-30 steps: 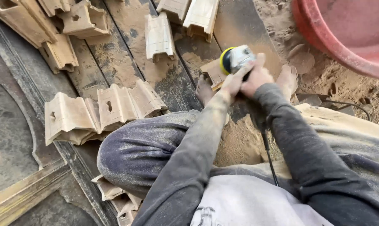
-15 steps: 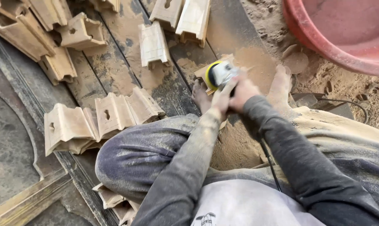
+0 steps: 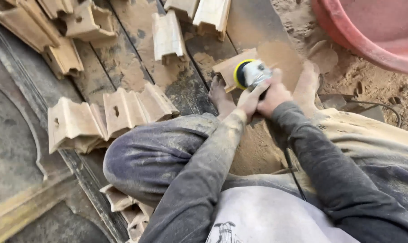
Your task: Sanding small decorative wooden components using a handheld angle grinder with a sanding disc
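Observation:
Both my hands grip a grey power sander with a yellow ring. My left hand holds its near left side and my right hand wraps its body. The sander presses on a pale carved wooden piece that lies on the boards between my bare feet. Loose sawdust is heaped under my forearms. The sander's black cord runs back along my right arm.
Several more carved wooden pieces lie around: a row at my left knee, a stack at top left, two near the top. A large red tub stands at top right on sandy ground. A dark carved panel lies left.
The sander and both hands have shifted slightly right and back along the wooden piece. The camera view has wobbled a little.

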